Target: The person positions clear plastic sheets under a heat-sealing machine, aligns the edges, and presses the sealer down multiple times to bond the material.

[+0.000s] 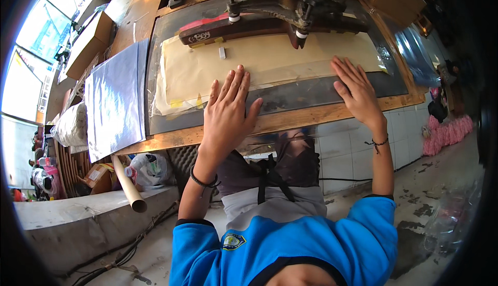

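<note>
Cream paper [192, 73] lies on the dark surface [306, 96] by the brown bar [254, 31]; left hand [227, 104] and right hand [358, 91] flattened, gripping nothing. Probably smoothing step; next move likely calls for light, even pressure.

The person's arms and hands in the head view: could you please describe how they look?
The left hand and right hand are bare, without gloves. A dark rounded bracelet circles the left wrist, a thin dark cord bracelet the right. Short bright-blue fabric sleeves end in black cuffs.
</note>
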Demonstrator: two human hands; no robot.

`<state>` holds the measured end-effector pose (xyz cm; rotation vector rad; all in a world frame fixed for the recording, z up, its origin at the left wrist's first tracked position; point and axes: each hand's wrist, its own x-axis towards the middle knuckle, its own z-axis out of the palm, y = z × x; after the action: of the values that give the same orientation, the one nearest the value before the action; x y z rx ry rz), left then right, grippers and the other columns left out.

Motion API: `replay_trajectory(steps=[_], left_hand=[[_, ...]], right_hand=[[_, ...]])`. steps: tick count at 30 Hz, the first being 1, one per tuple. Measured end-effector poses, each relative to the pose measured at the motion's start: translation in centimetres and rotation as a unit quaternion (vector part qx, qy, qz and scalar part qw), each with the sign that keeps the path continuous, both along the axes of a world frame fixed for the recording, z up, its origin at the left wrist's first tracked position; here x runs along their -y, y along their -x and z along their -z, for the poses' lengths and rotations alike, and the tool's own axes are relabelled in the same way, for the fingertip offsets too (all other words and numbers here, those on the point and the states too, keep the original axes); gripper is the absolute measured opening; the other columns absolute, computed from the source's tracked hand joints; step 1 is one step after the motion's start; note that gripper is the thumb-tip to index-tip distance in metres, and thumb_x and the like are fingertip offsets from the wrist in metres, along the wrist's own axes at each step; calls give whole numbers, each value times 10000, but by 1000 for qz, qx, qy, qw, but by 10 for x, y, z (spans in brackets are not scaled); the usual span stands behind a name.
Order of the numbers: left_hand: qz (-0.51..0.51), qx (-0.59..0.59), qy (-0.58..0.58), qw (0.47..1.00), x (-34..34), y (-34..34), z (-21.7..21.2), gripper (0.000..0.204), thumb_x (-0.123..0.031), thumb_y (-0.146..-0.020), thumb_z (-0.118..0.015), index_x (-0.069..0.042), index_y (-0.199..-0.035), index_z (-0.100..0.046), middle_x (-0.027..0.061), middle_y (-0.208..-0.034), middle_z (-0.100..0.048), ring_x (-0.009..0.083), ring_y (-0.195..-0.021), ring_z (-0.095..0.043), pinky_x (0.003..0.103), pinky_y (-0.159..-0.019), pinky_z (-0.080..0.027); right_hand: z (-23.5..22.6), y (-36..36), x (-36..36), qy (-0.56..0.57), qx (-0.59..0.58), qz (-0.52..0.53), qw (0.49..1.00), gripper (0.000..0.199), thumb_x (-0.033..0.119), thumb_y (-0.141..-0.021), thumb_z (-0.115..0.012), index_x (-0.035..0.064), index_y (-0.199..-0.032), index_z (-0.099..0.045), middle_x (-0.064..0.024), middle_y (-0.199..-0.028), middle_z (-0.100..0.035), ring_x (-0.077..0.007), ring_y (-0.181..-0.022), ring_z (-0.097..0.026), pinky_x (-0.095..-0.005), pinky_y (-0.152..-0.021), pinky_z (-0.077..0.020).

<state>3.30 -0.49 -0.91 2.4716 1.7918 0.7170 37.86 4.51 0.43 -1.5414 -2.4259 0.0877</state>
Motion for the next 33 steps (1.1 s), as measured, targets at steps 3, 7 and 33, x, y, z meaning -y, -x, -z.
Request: replay_trajectory(steps=[3, 7, 33], left_hand=[[-37, 10, -11, 999, 4, -4, 0, 633, -387, -994, -624, 2, -1483, -524, 183, -1585, -469, 333, -1484, -426, 490, -1245, -284], [-108, 38, -36, 993, 11, 1, 9, 605, -365, -980, -640, 25, -1436, -566, 215, -1549, -501, 370, -1472, -433, 477, -1239, -302], [-122, 360, 82, 921, 12, 21, -17, 799, -258, -904, -816, -20, -1552, -413, 82, -1145, -656, 167, -908, -593, 363, -904, -478]], right_hand=[[2, -2, -1, -19, -3, 11, 1000, 617, 518, -1074, -462, 130, -1554, -465, -47, -1631, -433, -299, -1532, -345, -485, -1274, -234], [12, -7, -2, -47, -38, 46, 997, 644, 505, -1073, -480, 65, -1543, -459, -128, -1608, -447, -317, -1521, -357, -475, -1268, -254], [-18, 5, 28, 66, -674, -18, 735, 604, 35, -994, -685, 35, -1540, -427, -122, -1205, -717, -110, -1138, -646, -247, -986, -507]])
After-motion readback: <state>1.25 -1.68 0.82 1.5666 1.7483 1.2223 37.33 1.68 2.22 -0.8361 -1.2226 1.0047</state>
